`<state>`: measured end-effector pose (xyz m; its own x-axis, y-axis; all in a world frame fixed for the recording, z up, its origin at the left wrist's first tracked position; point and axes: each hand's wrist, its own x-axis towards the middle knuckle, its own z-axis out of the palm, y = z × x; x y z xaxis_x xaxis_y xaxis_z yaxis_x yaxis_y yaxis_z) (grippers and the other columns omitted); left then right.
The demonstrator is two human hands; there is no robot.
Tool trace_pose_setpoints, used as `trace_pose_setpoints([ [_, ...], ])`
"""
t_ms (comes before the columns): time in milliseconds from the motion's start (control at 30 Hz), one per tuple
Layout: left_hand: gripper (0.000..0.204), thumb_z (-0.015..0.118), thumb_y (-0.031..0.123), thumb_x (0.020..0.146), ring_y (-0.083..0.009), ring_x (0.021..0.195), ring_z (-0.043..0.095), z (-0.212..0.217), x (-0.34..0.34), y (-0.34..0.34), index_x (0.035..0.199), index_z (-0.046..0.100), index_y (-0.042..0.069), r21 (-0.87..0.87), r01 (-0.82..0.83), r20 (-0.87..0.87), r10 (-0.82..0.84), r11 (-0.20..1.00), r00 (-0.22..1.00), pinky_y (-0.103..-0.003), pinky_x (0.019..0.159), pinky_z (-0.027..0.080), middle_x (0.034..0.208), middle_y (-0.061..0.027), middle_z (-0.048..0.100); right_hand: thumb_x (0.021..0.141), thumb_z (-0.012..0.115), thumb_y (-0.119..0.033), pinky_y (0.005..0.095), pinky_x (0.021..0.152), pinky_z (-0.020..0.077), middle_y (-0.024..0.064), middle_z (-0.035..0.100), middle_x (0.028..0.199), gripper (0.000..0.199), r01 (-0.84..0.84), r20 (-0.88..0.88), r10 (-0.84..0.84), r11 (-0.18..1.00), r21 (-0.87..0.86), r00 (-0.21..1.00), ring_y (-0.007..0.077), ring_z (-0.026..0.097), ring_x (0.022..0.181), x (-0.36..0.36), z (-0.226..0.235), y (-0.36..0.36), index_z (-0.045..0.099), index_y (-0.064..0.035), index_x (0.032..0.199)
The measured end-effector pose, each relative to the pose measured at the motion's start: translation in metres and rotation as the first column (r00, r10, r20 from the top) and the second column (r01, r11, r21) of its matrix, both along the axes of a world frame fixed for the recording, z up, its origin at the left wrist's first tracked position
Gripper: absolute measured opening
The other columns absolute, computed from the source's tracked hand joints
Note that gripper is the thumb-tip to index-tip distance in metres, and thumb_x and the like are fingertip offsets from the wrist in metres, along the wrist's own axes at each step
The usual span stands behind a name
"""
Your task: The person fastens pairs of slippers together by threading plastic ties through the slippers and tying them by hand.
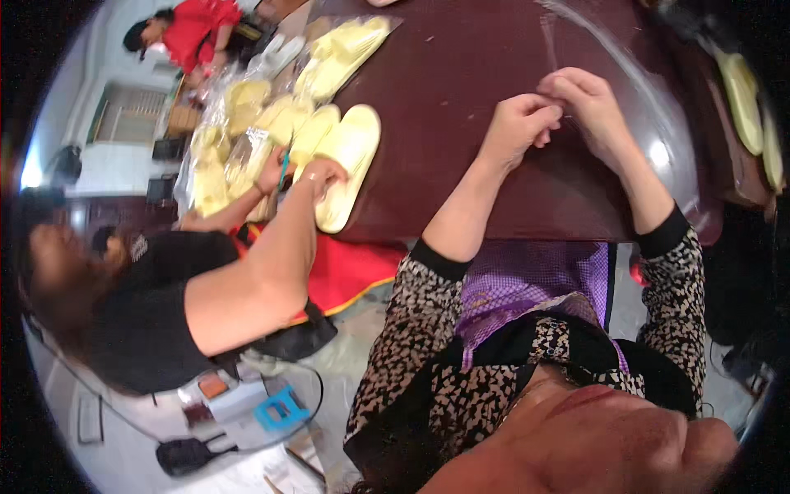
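My left hand [522, 128] and my right hand [589, 105] meet above the dark red table [444, 181]. The fingertips of both are pinched together and touch or nearly touch. Whatever lies between them, if anything, is too small or hidden to make out. To the left of my hands, a yellow slide sandal [355, 156] rests at the table's edge. A co-worker's hand [322, 174] is on that sandal, and their other hand [271, 171] is beside a small teal tool [285, 168].
Several yellow sandals in clear plastic bags [239, 156] crowd the table's left side. More yellow sandals [741, 103] are at the far right. A co-worker in black [156, 305] sits at my left; a person in red [193, 33] is farther back. Clear plastic sheeting [650, 107] covers the table's right part.
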<state>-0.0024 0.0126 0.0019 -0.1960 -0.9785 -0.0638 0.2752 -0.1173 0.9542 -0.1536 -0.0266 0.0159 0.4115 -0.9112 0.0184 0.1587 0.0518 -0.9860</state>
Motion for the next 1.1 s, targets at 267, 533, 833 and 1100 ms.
trace_pose_setpoints([
  [267, 0.007, 0.061, 0.005, 0.081, -0.0085, 0.048, 0.051, -0.010, 0.004, -0.004, 0.080, 0.060, -0.002, 0.039, -0.046, -0.093, 0.050, 0.998, 0.994, -0.020, 0.041, 0.040, 0.067, -0.0062, 0.058, 0.093, 0.050, -0.015, 0.0238, 0.073, 0.0440, 0.0039, 0.062, 0.090, 0.019, 0.062, 0.007, -0.062, 0.998, 0.005, 0.998, 0.0099, 0.055, 0.082, 0.000, -0.010, -0.003, 0.062, -0.0012, 0.100],
  [533, 0.005, 0.057, 0.004, 0.083, -0.0117, 0.048, 0.052, -0.018, 0.019, -0.012, 0.082, 0.057, 0.000, 0.107, -0.232, -0.219, 0.250, 0.967, 0.943, -0.025, 0.043, 0.044, 0.070, -0.0096, 0.060, 0.094, 0.050, -0.018, 0.0229, 0.071, 0.0415, 0.0014, 0.058, 0.080, 0.023, 0.083, 0.124, -0.092, 0.993, 0.081, 0.988, 0.0085, 0.052, 0.075, -0.011, -0.016, -0.019, 0.061, -0.0003, 0.103],
  [833, 0.004, 0.057, 0.007, 0.085, -0.0146, 0.052, 0.053, -0.023, 0.051, -0.020, 0.085, 0.055, 0.003, 0.229, -0.382, -0.416, 0.445, 0.895, 0.793, -0.028, 0.045, 0.044, 0.073, -0.0108, 0.060, 0.095, 0.049, -0.019, 0.0235, 0.067, 0.0389, -0.0031, 0.041, 0.066, 0.025, 0.067, 0.222, -0.108, 0.981, 0.184, 0.969, 0.0072, 0.040, 0.063, -0.015, -0.017, -0.027, 0.055, 0.0016, 0.107],
  [1100, 0.004, 0.056, 0.005, 0.083, -0.0135, 0.051, 0.051, -0.001, 0.061, -0.010, 0.083, 0.053, 0.002, 0.190, -0.391, -0.430, 0.434, 0.901, 0.792, -0.026, 0.043, 0.043, 0.068, -0.0097, 0.057, 0.095, 0.048, -0.020, 0.0238, 0.065, 0.0375, -0.0029, 0.041, 0.067, 0.027, 0.099, 0.265, -0.153, 0.974, 0.204, 0.952, 0.0073, 0.040, 0.063, -0.029, -0.032, -0.042, 0.054, 0.0031, 0.108],
])
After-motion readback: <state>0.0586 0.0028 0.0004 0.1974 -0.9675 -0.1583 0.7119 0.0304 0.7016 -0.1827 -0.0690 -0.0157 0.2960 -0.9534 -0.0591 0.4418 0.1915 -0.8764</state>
